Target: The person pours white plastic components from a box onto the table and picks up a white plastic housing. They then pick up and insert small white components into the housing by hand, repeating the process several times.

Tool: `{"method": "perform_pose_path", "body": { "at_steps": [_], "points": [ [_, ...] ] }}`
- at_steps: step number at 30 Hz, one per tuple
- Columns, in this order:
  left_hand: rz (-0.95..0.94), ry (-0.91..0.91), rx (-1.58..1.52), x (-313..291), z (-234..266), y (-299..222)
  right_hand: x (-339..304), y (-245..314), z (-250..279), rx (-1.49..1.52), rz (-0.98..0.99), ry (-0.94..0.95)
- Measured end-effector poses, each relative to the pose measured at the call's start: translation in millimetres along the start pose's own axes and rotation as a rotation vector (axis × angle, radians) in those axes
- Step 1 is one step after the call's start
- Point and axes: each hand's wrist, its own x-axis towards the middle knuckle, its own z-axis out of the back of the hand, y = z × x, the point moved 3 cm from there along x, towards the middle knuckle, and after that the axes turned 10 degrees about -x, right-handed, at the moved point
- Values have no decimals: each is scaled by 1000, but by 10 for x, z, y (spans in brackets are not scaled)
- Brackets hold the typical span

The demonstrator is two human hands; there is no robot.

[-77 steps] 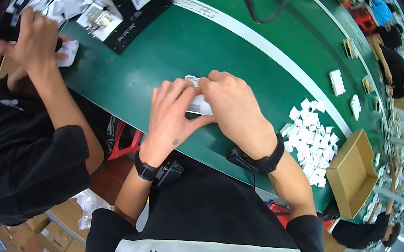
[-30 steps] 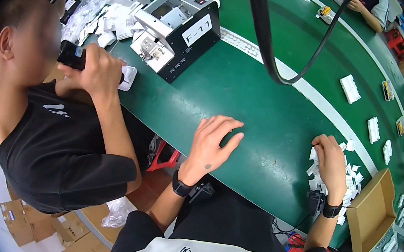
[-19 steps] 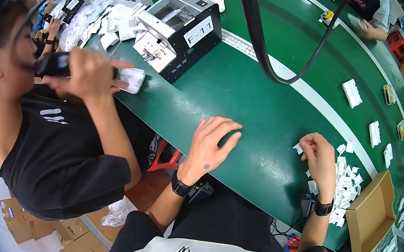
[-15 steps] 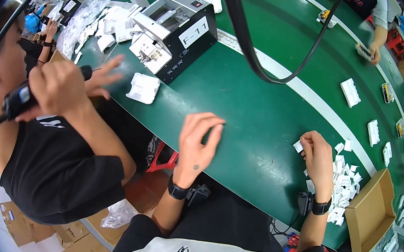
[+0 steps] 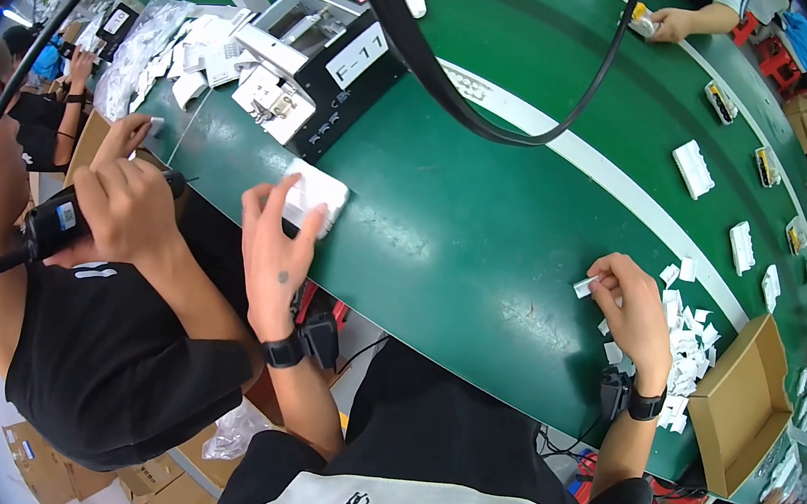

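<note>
My left hand (image 5: 273, 261) is spread, thumb and fingers parted over the left and near edges of the white shell (image 5: 326, 188), left on the green table (image 5: 467, 230); whether they grip, I cannot tell. My right hand (image 5: 633, 310) pinches a small white piece (image 5: 582, 287), left of the heap, its long axis running near-left to far-right, free end pointing left.

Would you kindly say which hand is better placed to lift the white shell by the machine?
Probably the left hand: it is open at that white shell, while the farther right hand pinches a small white piece.
</note>
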Motion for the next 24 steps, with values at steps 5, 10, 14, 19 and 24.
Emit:
{"method": "perform_pose_path", "body": {
  "at_steps": [5,10,14,19,24],
  "points": [
    [18,315,-100,-296,71,-365,-62,15,40,-55,-25,9],
    [-173,246,-121,-466,-247,-581,26,250,3,-113,171,-78],
    [-431,341,-207,-577,-663,-799,172,743,-138,-68,380,-193],
    [-522,375,-215,-632,-947,-939,275,755,-390,-231,464,-228],
    [-516,403,-222,-578,-928,-950,253,784,-313,-345,452,-205]
  ]
}}
